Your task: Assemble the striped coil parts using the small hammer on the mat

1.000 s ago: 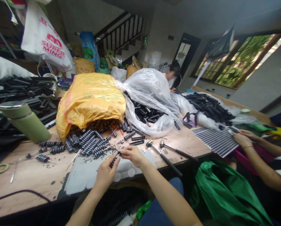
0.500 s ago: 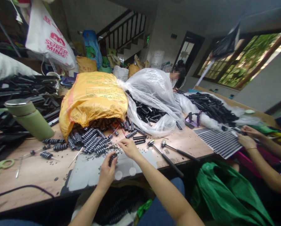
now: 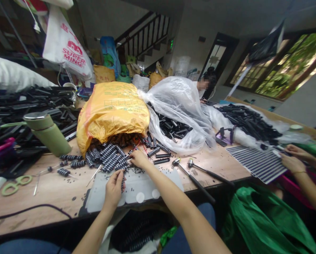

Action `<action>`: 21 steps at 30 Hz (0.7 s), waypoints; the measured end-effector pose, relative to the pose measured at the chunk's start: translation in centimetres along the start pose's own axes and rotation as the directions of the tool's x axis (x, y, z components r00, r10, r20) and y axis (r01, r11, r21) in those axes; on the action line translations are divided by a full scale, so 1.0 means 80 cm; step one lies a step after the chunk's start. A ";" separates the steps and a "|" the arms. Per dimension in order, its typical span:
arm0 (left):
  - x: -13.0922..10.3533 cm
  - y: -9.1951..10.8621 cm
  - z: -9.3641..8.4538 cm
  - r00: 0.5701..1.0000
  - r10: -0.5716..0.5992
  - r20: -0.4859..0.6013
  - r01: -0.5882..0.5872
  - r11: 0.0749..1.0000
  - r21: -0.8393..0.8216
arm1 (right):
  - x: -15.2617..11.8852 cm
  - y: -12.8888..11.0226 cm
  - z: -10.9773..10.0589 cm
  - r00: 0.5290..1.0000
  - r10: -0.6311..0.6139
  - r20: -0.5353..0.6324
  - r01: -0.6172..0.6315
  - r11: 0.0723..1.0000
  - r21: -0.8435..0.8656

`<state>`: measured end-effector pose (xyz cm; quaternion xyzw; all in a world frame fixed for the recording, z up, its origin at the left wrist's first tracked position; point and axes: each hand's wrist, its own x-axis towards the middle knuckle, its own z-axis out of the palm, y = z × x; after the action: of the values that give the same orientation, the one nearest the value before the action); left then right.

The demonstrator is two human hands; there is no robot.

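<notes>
My left hand (image 3: pixel 113 187) is closed over the grey mat, around a small dark ribbed cylinder (image 3: pixel 123 182) mostly hidden by the fingers. Past it, my right hand (image 3: pixel 139 158) reaches to the edge of a pile of black-and-white ribbed cylinders (image 3: pixel 107 155), fingers pinched. A thin metal rod lies by its fingertips; whether they grip it is unclear. The pile spills from the mouth of a yellow sack (image 3: pixel 115 109). Small dark bits are scattered over the grey mat (image 3: pixel 102 194) under both hands.
Two hammers (image 3: pixel 192 180) (image 3: pixel 210 173) lie right of the mat. A clear plastic bag (image 3: pixel 184 98) of black tubes stands behind. Leftward are a green flask (image 3: pixel 46 135) and scissors (image 3: pixel 16 185). At right, another person's hands (image 3: pixel 292 160) work above a striped sheet (image 3: pixel 255 162).
My right hand has moved forward and down to the pile's edge. My left hand has turned, hiding more of the cylinder. The whole view has shifted, so the scene sits farther right.
</notes>
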<state>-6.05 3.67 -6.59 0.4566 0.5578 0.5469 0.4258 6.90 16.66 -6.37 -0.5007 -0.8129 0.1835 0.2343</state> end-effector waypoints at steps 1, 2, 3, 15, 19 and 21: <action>0.000 -0.004 0.000 0.999 0.029 0.025 -0.030 0.999 0.041 | -0.004 0.000 -0.004 0.999 0.020 -0.028 -0.019 1.000 0.006; 0.000 -0.007 0.000 0.997 0.058 0.054 -0.063 0.994 0.089 | -0.009 0.000 -0.008 0.997 0.043 -0.065 -0.042 0.999 0.015; -0.001 -0.010 0.000 0.993 0.084 0.079 -0.095 0.986 0.138 | -0.017 -0.001 -0.013 0.992 0.068 -0.103 -0.065 0.997 0.028; -0.013 0.009 0.037 0.877 0.366 0.310 -0.477 0.742 0.472 | -0.143 -0.038 -0.042 0.965 0.116 -0.234 0.013 0.874 0.486; -0.022 0.012 0.044 0.870 0.345 0.353 -0.490 0.687 0.536 | -0.154 -0.036 -0.056 0.960 0.134 -0.246 0.011 0.859 0.511; -0.025 0.012 0.046 0.862 0.349 0.368 -0.504 0.677 0.537 | -0.159 -0.034 -0.059 0.963 0.109 -0.248 0.028 0.871 0.491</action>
<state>-1.96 2.53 -5.79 0.7492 0.5273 0.3605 0.1752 12.50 4.31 -3.53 -0.4622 -0.6896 0.3192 0.4571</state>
